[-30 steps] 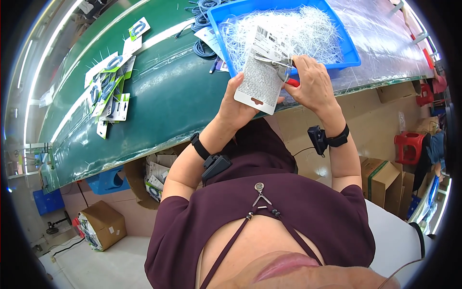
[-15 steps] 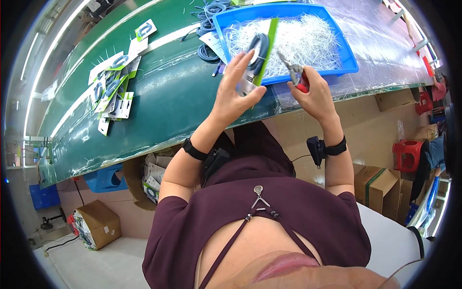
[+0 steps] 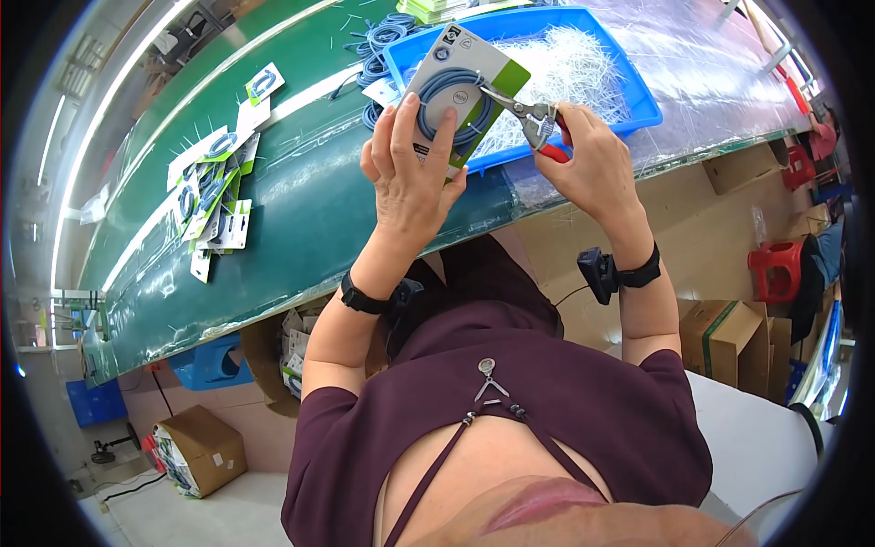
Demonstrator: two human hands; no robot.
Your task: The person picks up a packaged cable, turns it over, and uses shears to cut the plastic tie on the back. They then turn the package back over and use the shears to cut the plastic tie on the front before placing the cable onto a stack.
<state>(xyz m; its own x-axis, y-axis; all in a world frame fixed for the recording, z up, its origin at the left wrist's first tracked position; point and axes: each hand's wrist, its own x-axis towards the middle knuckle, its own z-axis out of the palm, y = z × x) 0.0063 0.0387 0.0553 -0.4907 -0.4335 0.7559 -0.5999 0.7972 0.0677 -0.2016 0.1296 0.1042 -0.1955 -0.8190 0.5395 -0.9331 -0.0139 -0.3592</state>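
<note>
Lying far left on green table (image 3: 301,228) — pile of carded cables (image 3: 214,196), well apart from hands. Left hand (image 3: 410,173) holds cable card (image 3: 456,91) upright above table edge, fingers clamped on card face, blue coiled cable showing. Right hand (image 3: 592,164) — fingers wrapped tight round red-handled cutters (image 3: 529,114), tips touching card. Blue tray (image 3: 629,82) of white ties behind.
</note>
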